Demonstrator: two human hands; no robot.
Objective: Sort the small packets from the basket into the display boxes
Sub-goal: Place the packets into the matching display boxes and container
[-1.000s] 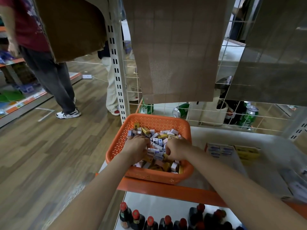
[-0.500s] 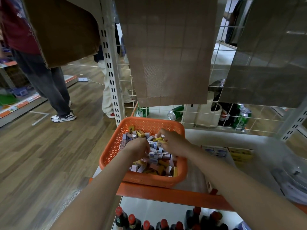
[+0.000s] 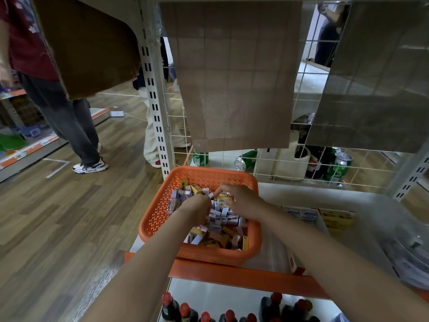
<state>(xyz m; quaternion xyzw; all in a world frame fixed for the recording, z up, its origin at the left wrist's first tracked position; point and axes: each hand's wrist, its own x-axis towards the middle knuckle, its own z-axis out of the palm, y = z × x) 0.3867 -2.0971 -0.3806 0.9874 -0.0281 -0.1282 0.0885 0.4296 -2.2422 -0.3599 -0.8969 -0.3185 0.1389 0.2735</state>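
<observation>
Shelf edge [image 3: 232, 274] holds the basket [image 3: 153, 219]; right grip [image 3: 243, 201] pinches a yellow packet [image 3: 223, 194], left grip [image 3: 197, 209] I cannot tell; a bump could spill everything.

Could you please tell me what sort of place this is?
Probably a shop, or a mock-up of one: slotted metal shelving with a wire back, red-capped bottles on the shelf below, and display boxes beside the basket.
</observation>
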